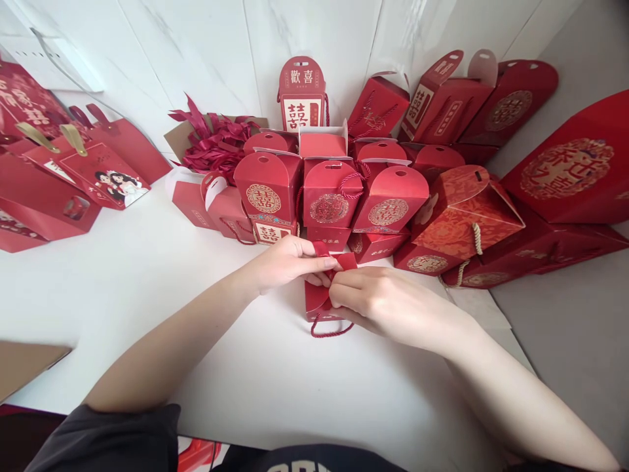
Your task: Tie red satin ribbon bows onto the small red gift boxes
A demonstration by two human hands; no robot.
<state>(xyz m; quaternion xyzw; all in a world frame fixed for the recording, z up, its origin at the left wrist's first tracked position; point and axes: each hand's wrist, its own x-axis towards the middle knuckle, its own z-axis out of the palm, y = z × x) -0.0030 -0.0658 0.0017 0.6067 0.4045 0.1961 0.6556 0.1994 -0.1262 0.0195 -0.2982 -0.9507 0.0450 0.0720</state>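
A small red gift box [318, 298] with a red cord handle sits on the white table [147, 282], between my two hands. My left hand [287, 261] pinches its top flap from the left. My right hand [373, 300] grips the box's right side, with the fingers curled over the flaps. Part of the box is hidden under my fingers. The cord loop hangs out below the box toward me.
Several assembled red gift boxes [334, 193] stand in rows behind the hands. A cardboard box of red ribbons [216, 141] sits at the back left. Flat red bags [98, 170] lie at the left. Larger red boxes [565, 170] pile up at the right, by a grey floor.
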